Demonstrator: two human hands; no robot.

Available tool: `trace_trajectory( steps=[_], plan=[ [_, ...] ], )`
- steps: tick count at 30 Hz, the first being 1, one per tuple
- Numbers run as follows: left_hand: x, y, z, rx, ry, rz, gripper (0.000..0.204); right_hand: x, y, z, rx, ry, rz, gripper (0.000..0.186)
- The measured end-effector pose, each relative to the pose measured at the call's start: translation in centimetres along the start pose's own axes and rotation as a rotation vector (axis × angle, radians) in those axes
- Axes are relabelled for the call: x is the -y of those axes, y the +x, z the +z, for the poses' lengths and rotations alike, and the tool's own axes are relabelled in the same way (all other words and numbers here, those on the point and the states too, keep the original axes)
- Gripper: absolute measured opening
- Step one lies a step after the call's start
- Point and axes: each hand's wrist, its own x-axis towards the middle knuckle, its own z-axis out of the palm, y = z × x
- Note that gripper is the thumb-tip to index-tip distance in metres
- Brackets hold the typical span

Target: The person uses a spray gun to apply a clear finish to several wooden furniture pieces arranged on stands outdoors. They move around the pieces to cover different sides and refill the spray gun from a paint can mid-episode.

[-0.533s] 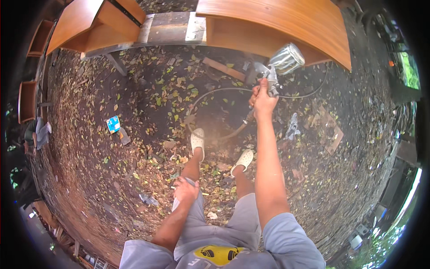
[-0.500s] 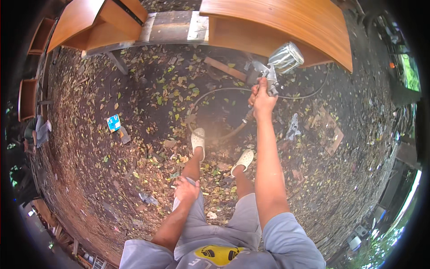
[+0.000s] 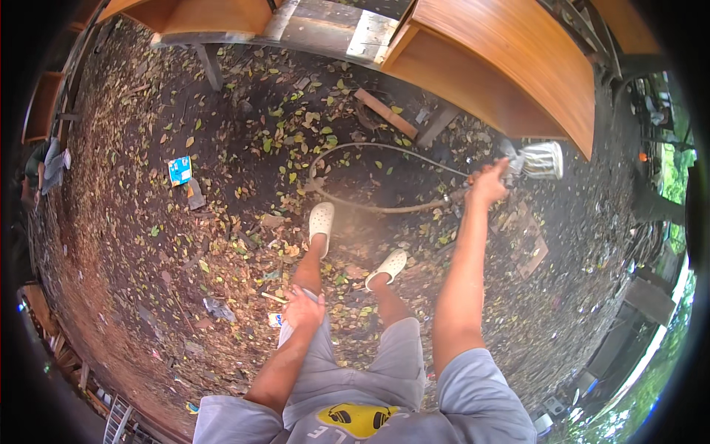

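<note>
My right hand grips a metal spray gun, held out to the right by the near corner of a brown wooden cabinet. The gun's silvery cup points to the right, tilted on its side. From its handle an air hose loops leftward over the ground. My left hand rests on my left knee, fingers bent. A short pale stick juts out beside its fingers and seems held between them. Part of that grip is hidden.
The wooden cabinet lies on a plank bench, with another wooden piece at its left. A loose board and a blue box lie on leaf-strewn soil. Another person is at the far left.
My right hand has swung the spray gun to the right and slightly nearer, and its cup has tipped further sideways. The hose loop has shifted. My left hand stays at my knee.
</note>
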Motion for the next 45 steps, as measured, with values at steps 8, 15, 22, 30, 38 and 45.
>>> trace_trajectory(
  steps=[8,15,22,30,38,45],
  plan=[
    [-0.2,-0.7,-0.1,-0.032,0.028,0.006,0.098,-4.0,-5.5,0.0,0.371,-0.13,-0.122,0.031],
    [0.4,-1.7,-1.2,-0.059,-0.027,-0.021,0.096,-3.0,-1.5,-7.0,-0.224,-0.334,-0.486,0.035],
    [0.7,-1.5,-1.2,-0.062,-0.026,-0.048,0.096,-4.3,-4.5,-4.9,0.239,0.068,-0.057,0.025],
    [0.1,-1.6,-0.9,-0.061,-0.05,-0.047,0.098,-6.4,-6.2,-4.7,0.229,-0.321,-0.527,0.037],
    [0.6,-1.8,-0.3,-0.06,-0.142,-0.069,0.097,-3.3,-3.2,-8.3,-0.128,-0.048,-0.418,0.033],
    [0.5,-1.9,-0.3,-0.103,-0.118,-0.099,0.095,-5.0,-6.2,-4.1,0.414,0.163,-0.187,0.018]
  ],
)
